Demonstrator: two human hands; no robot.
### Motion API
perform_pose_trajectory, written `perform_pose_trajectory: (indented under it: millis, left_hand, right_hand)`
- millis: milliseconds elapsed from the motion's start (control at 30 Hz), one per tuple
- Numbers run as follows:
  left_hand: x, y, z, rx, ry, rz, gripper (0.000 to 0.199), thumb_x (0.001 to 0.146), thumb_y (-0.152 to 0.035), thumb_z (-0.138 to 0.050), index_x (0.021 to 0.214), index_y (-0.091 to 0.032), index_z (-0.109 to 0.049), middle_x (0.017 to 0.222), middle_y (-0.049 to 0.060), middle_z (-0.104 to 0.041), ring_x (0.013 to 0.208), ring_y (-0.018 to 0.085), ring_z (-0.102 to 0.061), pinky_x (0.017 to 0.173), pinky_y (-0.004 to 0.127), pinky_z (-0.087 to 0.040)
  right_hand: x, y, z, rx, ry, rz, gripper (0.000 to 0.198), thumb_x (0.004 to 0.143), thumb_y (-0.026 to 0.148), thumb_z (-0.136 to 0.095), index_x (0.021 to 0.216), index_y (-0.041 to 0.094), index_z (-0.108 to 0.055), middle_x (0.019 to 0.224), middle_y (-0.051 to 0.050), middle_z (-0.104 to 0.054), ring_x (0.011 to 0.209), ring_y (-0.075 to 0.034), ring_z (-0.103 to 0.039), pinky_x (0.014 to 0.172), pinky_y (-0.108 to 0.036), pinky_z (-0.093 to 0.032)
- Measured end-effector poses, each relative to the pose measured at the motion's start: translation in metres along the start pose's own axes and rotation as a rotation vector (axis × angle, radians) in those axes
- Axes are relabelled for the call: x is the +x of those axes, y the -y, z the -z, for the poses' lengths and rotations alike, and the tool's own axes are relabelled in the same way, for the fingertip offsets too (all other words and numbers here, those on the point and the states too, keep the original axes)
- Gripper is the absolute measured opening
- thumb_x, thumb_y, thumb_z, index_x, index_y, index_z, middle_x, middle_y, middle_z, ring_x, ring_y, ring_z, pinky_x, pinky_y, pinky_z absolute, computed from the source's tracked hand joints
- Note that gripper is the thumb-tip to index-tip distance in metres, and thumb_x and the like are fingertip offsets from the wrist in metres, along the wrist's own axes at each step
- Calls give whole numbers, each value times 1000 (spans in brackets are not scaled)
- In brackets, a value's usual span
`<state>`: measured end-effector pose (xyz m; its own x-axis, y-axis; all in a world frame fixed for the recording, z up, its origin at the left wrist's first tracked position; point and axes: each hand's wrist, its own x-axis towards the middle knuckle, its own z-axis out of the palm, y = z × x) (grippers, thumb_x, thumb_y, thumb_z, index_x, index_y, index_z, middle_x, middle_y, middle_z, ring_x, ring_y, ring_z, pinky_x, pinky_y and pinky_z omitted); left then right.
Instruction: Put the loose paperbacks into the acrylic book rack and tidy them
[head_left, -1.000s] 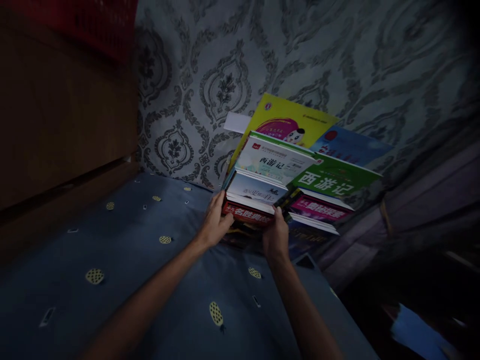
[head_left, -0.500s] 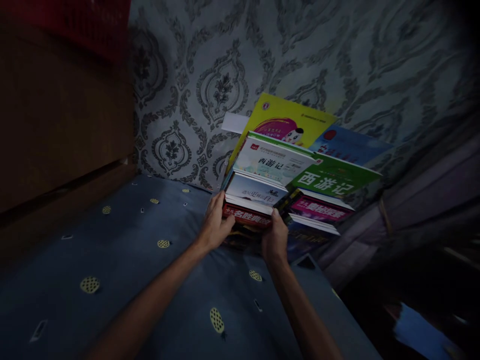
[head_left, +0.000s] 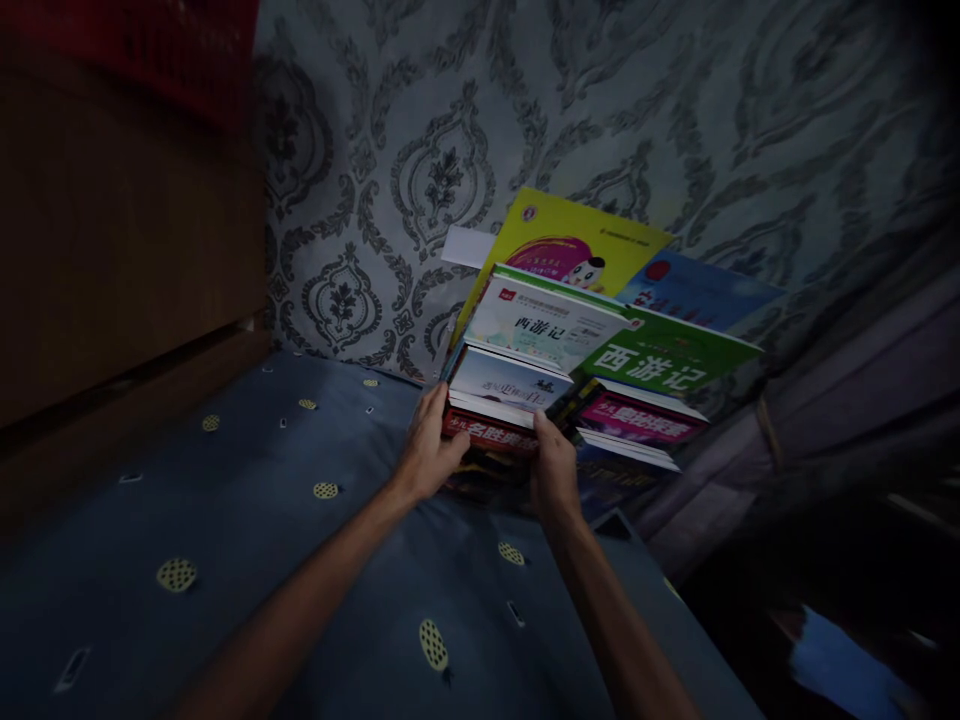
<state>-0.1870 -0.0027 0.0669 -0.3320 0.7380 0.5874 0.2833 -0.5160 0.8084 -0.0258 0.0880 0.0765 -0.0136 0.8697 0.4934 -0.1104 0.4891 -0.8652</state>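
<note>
Books stand in two leaning rows against the wall. In front of the left row is a dark book with a red title band. My left hand is closed on its left edge, thumb on the front cover. My right hand grips the same book's right edge, fingers mostly hidden behind it. Just behind rises a pale blue-white book, then a white book and a tall yellow book. Beside them, the right row has a green book, a magenta-titled book and a dark blue book.
A dark blue cloth with pineapple prints covers the surface below. Patterned wallpaper is behind, a wooden cabinet with a red basket at left. A curtain hangs at right.
My right hand's thumb has shifted slightly left on the red-titled book's top edge. My left hand and the books stay almost where they were; the view has shifted slightly.
</note>
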Motion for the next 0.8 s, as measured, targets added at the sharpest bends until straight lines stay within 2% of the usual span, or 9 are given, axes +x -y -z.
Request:
perform_pose_trajectory:
  millis: [133,267,433,533,667,800]
  left_hand:
    - [0,-1,-1,5,3,3,76,82,-24,-57,153,-14,-33,157,17,-37,148,31,-33,124,49,-28]
    - [-1,-1,-1,5,-5,1,74,82,-24,-58,152,-16,-34,156,16,-38,148,30,-34,123,49,-29]
    - [2,-2,3,20,-33,-6,72,83,-28,-60,151,-18,-37,152,14,-44,147,28,-35,125,46,-24]
    - [11,-5,5,7,-52,18,75,84,-31,-62,153,-19,-35,157,14,-40,150,29,-31,126,46,-21]
    - [27,-11,7,-19,1,20,80,84,-32,-62,155,-16,-29,163,14,-32,153,30,-27,127,45,-19]
    - [36,-13,10,-4,53,-29,76,84,-30,-60,154,-15,-33,161,14,-37,151,29,-31,127,45,-18]
  right_hand:
    - [0,1,3,-24,17,-75,54,78,64,-67,103,18,-76,99,-6,-78,103,-28,-69,94,-44,-53]
    - [0,1,4,-19,31,-66,55,77,64,-68,106,18,-75,99,-5,-78,101,-27,-69,93,-43,-53]
    - [0,-1,4,74,74,-86,53,79,62,-67,106,17,-75,97,-4,-78,101,-26,-69,94,-44,-54]
    - [3,-2,4,98,41,-65,51,79,59,-68,107,18,-74,103,-5,-78,107,-27,-68,97,-45,-52]
    - [8,1,3,109,-47,-8,50,80,56,-68,114,19,-72,115,-6,-76,115,-25,-64,102,-46,-50]
    - [8,0,0,110,-52,-11,49,80,55,-67,114,21,-72,115,-5,-76,114,-26,-66,100,-44,-51]
